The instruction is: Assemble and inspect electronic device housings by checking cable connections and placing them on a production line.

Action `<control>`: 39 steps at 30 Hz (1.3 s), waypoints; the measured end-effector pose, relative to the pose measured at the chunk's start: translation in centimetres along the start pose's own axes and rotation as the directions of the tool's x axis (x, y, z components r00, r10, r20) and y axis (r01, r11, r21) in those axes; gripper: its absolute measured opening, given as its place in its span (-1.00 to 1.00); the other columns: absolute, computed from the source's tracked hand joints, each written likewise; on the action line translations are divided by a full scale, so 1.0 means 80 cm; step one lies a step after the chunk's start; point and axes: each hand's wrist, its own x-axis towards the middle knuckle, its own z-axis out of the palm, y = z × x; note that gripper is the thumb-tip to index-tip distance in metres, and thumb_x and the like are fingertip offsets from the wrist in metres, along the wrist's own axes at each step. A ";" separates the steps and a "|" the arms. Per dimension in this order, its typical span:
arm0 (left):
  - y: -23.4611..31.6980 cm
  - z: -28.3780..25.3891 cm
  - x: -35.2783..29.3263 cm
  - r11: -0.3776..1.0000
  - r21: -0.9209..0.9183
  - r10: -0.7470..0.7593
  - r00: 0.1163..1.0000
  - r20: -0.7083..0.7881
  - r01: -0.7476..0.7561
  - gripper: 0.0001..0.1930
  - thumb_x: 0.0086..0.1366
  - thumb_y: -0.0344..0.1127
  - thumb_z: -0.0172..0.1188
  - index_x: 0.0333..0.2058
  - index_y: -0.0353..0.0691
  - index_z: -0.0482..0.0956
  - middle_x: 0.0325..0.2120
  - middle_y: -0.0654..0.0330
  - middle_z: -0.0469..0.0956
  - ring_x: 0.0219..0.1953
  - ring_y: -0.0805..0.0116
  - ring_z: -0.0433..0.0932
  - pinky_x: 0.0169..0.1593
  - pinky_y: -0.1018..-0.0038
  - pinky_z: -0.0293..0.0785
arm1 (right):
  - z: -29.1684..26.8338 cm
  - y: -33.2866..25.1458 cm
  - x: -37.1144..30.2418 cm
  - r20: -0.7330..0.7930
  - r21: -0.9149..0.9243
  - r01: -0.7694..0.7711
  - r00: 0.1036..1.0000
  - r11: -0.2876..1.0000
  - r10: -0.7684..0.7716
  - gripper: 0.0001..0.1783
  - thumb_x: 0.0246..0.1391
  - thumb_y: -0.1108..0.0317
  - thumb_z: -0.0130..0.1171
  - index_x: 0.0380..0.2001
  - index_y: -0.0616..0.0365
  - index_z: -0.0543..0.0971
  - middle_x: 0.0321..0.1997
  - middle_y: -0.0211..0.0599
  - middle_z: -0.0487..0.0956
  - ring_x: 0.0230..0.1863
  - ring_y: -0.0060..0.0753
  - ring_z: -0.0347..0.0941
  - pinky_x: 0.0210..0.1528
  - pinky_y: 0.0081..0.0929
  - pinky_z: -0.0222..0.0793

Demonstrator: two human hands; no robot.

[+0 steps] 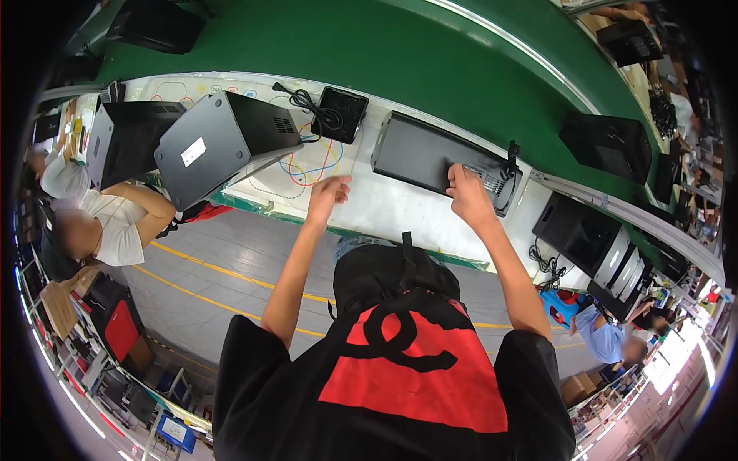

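Observation:
My left hand hovers above the white bench top, its fingers loosely bent and apart, with nothing visible in them. To its right, my right hand is at the near edge of a long black case lying flat. Those fingers are curled together, and whatever they may hold is hidden. The case's right end has a vent grille, and a coiled black cable lies there. Beyond my left hand sits a black tray-like box, with a black power cord lying across its left side.
Two dark cases stand tilted on the bench at left, beside a person in white. Past the bench runs a green conveyor belt carrying a black case. At right are more cases and loose cables.

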 end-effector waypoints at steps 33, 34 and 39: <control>-0.061 0.080 0.118 0.981 -0.142 0.149 0.982 0.119 -0.131 -0.43 0.44 -0.03 -0.32 0.30 -0.26 0.04 0.29 0.18 0.10 0.34 0.31 0.00 0.36 0.43 -0.15 | 0.001 0.048 -0.126 -0.543 0.525 -0.326 0.582 0.786 0.605 -0.70 0.05 0.37 0.26 -0.56 0.16 0.32 -0.56 -0.45 0.43 -0.55 -0.53 0.26 -0.49 -0.50 0.19; -0.071 0.073 0.123 0.977 -0.147 0.169 0.980 0.105 -0.153 -0.44 0.44 -0.06 -0.29 0.28 -0.26 0.08 0.27 0.18 0.15 0.32 0.32 0.05 0.34 0.43 -0.11 | 0.012 0.089 -0.142 -0.471 0.720 -0.264 0.493 0.642 0.731 -0.77 0.13 0.25 0.15 -0.44 0.14 0.38 -0.41 -0.44 0.49 -0.43 -0.59 0.31 -0.37 -0.52 0.23; -0.073 0.089 0.141 0.977 -0.152 0.154 0.988 0.028 -0.149 -0.46 0.43 -0.08 -0.25 0.25 -0.30 0.15 0.20 0.17 0.25 0.27 0.33 0.14 0.30 0.44 -0.02 | 0.115 0.239 -0.125 0.074 0.994 0.014 0.645 -0.109 0.761 -0.52 0.30 -0.01 -0.22 0.06 0.10 0.39 0.11 -0.34 0.45 0.05 -0.54 0.32 0.11 -0.48 0.17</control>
